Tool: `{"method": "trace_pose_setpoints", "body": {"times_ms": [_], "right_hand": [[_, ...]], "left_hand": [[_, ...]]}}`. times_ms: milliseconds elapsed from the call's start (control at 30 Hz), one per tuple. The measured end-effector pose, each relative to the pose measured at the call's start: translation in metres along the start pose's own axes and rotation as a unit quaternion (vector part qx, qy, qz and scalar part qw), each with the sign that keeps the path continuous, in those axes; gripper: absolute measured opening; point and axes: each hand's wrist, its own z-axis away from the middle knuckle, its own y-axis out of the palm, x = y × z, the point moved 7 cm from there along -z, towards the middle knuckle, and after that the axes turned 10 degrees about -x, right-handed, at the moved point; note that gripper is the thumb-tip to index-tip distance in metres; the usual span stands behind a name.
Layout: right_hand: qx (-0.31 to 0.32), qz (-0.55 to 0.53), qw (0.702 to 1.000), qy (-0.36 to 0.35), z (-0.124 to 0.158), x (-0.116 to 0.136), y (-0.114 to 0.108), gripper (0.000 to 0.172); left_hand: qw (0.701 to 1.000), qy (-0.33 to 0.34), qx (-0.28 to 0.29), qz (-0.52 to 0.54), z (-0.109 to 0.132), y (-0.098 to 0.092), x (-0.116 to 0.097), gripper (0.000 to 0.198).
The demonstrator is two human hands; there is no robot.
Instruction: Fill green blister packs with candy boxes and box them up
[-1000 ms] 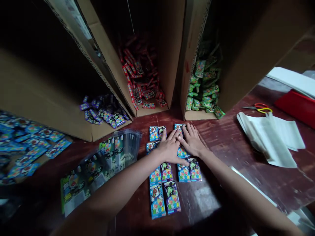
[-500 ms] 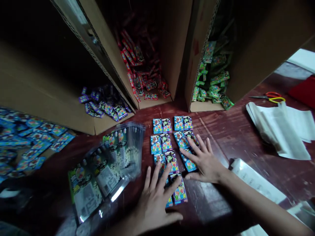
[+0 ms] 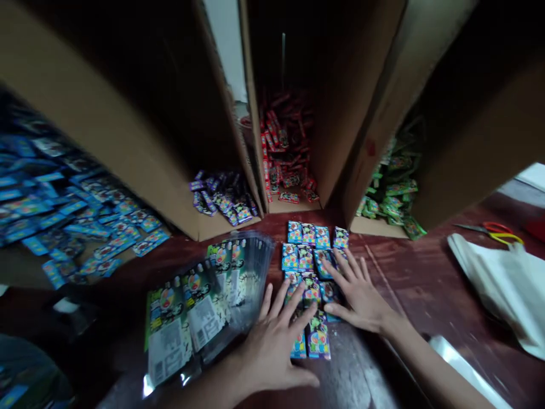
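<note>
My left hand (image 3: 279,346) lies palm down with fingers spread over the lower boxes in the left part of a block of small printed boxes. The block has blue boxes (image 3: 290,257) and purple boxes (image 3: 319,343) side by side in rows. My right hand (image 3: 361,298) is also spread, its fingertips on the right-hand boxes, among them a blue box (image 3: 330,292). Neither hand grips anything; my fingers partly cover several boxes. Left of my left hand, clear plastic packs with printed cards (image 3: 204,312) lie fanned out and overlapping.
Cardboard boxes on their sides hold heaps of blue packets (image 3: 106,221), purple packets (image 3: 225,199), red packets (image 3: 289,170) and green packets (image 3: 395,199). At right lie scissors (image 3: 496,230) with red and yellow handles and a pale stack of sheets (image 3: 494,284) on the dark red tabletop (image 3: 426,289).
The right-hand boxes have moved left against the left columns, closing most of the gap, with my right hand on them. My view has swung left.
</note>
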Motion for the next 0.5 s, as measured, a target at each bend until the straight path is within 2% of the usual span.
{"method": "trace_pose_setpoints", "body": {"times_ms": [33,100,200,300,367,433,500], "right_hand": [[-0.022,0.002,1.0,0.005,-0.009,0.001,-0.007,0.095],[-0.061,-0.004,0.998,0.002,-0.04,0.012,-0.015,0.089],[-0.069,-0.015,0.995,-0.076,-0.117,0.061,0.001,0.084],[-0.035,0.063,0.984,-0.161,-0.203,0.123,0.04,0.074],[-0.04,0.09,0.983,-0.156,-0.251,0.149,0.06,0.067],[-0.05,0.096,0.985,-0.134,-0.283,0.161,0.073,0.064],[-0.058,0.095,0.986,-0.125,-0.296,0.162,0.082,0.062]], "left_hand": [[1.0,-0.008,-0.017,-0.01,0.004,-0.012,0.008,0.116],[0.995,-0.053,-0.066,-0.06,0.011,-0.043,0.04,0.099],[0.966,-0.16,-0.118,-0.165,0.014,-0.093,0.106,0.076],[0.945,-0.229,-0.079,-0.22,0.01,-0.125,0.161,0.063],[0.939,-0.255,-0.038,-0.228,0.015,-0.137,0.184,0.05],[0.932,-0.283,-0.001,-0.228,0.034,-0.147,0.203,0.033],[0.915,-0.327,0.033,-0.233,0.065,-0.156,0.225,0.024]]}}
